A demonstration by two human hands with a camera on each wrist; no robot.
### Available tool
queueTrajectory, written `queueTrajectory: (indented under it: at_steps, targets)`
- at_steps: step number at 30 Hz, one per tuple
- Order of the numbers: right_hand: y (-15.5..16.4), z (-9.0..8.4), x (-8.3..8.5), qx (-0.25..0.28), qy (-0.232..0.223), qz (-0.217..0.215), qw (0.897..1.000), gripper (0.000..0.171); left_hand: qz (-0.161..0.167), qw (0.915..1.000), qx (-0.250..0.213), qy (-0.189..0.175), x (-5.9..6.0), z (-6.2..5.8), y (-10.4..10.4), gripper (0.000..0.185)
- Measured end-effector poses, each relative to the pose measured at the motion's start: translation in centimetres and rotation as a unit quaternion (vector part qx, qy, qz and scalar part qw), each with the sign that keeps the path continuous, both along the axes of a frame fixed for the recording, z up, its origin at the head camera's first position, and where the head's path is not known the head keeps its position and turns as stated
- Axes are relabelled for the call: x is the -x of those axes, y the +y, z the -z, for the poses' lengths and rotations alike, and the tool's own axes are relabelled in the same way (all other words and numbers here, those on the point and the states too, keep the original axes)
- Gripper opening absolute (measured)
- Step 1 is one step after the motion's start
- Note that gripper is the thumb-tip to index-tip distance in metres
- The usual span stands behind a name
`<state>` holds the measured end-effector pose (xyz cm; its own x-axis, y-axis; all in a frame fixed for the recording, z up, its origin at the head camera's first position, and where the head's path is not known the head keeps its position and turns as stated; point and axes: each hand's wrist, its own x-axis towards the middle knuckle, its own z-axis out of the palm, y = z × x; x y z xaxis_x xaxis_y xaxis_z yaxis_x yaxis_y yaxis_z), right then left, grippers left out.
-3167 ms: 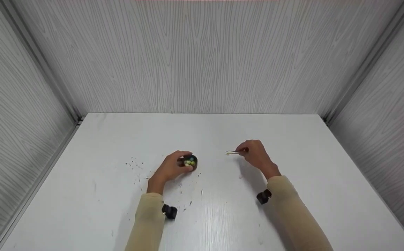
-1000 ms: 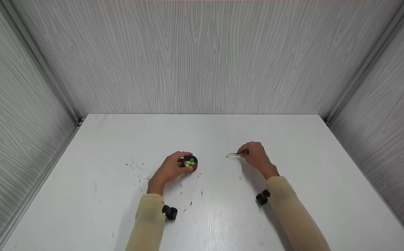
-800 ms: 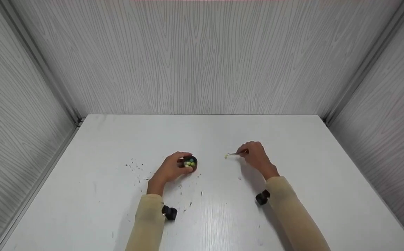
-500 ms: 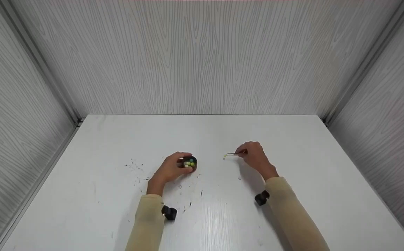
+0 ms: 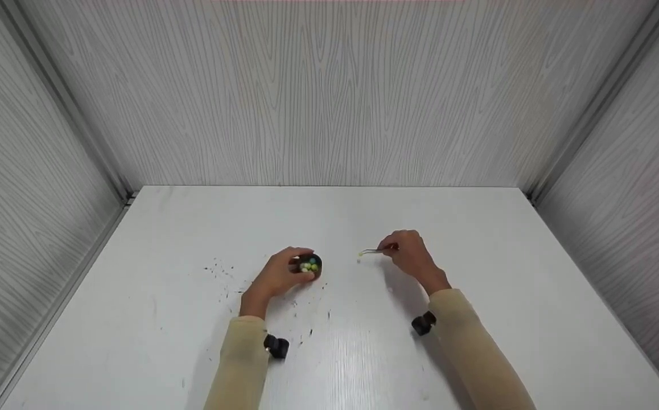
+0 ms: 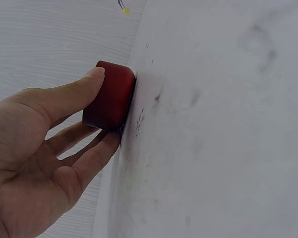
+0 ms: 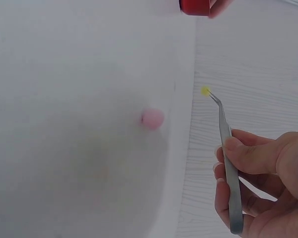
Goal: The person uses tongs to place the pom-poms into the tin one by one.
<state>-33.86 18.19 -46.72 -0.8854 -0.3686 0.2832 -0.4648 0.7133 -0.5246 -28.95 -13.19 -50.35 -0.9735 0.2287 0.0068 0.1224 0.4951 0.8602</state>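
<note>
While right hand pinches tweezers; bead at tips

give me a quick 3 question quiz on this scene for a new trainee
1. True or false: the left hand holds the small round container that stands on the white table.
2. What does the right hand grip? A) a spoon B) metal tweezers C) a brush
3. Fill in: the tips of the tool pinch a small ____ bead.

Key
1. True. In the left wrist view the thumb and fingers lie round the container's red side.
2. B. The tweezers run through the fingers and thumb.
3. Yellow. The yellow bead sits at the tips, apart from the container, while a pink bead lies loose on the table.
</note>
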Motion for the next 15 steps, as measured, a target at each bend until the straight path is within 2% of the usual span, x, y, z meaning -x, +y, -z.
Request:
queueTrajectory:
  at_steps: [15]
  targets:
    - [-1.5, -0.5, -0.5, 0.021, 0.003, -0.026, 0.999, 0.015, 0.001, 0.9999, -0.003, -0.01, -0.1, -0.1, 0.1, 0.054]
